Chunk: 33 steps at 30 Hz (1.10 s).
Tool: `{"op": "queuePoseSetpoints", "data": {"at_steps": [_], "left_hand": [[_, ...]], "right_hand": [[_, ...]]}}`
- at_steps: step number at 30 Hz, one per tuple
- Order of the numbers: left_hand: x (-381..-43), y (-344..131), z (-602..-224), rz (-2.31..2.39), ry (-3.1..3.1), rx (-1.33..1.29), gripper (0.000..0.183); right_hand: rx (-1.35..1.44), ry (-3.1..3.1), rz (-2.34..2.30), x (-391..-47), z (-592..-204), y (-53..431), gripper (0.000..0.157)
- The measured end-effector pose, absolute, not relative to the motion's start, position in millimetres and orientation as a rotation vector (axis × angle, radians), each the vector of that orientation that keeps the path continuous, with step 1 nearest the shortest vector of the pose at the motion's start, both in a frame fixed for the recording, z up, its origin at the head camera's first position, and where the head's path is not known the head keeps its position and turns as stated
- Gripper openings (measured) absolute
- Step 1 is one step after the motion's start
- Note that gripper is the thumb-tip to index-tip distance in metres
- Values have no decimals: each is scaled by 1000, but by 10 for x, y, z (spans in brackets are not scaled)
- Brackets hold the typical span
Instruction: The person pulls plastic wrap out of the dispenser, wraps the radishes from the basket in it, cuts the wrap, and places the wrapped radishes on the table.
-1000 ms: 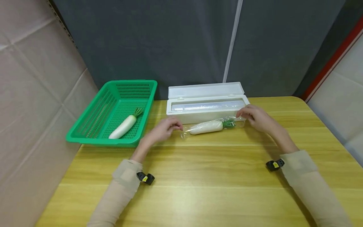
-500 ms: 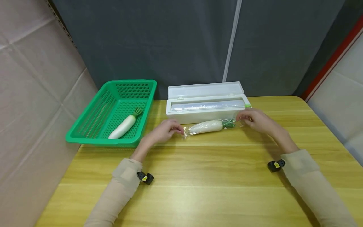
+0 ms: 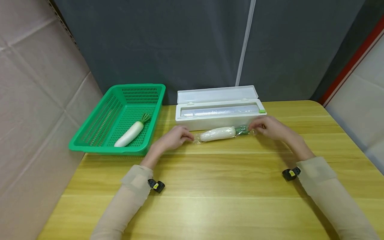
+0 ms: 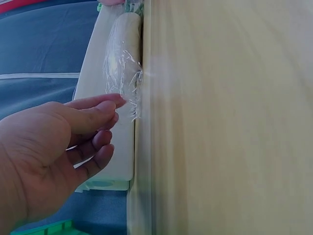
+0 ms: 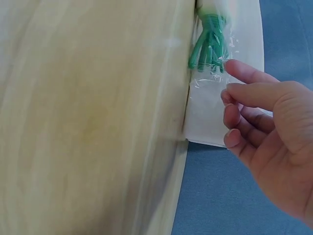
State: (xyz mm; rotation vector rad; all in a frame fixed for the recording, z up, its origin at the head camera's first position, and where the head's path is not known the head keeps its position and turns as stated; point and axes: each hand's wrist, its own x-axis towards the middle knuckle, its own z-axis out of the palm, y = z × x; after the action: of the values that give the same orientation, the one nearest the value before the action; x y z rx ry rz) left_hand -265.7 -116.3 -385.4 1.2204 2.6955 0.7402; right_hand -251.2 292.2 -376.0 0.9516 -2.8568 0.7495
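A white radish (image 3: 218, 134) with green stems (image 5: 210, 46) lies in clear plastic wrap (image 4: 128, 85) along the front of a white wrap box. At the root end my left hand (image 3: 175, 137) pinches the loose end of the wrap between thumb and index finger. By the stems is my right hand (image 3: 270, 127); in the right wrist view its index fingertip touches the wrap, with the thumb a little apart from it. The wrap box (image 3: 220, 124) has its lid (image 3: 216, 96) raised, and a roll of film (image 3: 220, 111) shows inside.
A green plastic basket (image 3: 117, 150) stands at the left with an unwrapped white radish (image 3: 129, 134) inside. The wooden table (image 3: 216, 193) runs to a dark cloth partition (image 3: 180, 43) behind. A green slider (image 3: 262, 111) sits at the box's right end.
My right hand has shifted slightly down and left toward the stems, uncovering the green slider. The wrap ends lie closer to the radish. My left hand has barely moved.
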Motion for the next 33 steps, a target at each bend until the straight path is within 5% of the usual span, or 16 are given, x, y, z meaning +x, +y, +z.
{"op": "queuePoseSetpoints", "data": {"at_steps": [33], "left_hand": [[-2562, -1123, -3819, 824, 2797, 1105, 25]], "right_hand": [[911, -2758, 734, -2356, -3682, 2885, 24]]}}
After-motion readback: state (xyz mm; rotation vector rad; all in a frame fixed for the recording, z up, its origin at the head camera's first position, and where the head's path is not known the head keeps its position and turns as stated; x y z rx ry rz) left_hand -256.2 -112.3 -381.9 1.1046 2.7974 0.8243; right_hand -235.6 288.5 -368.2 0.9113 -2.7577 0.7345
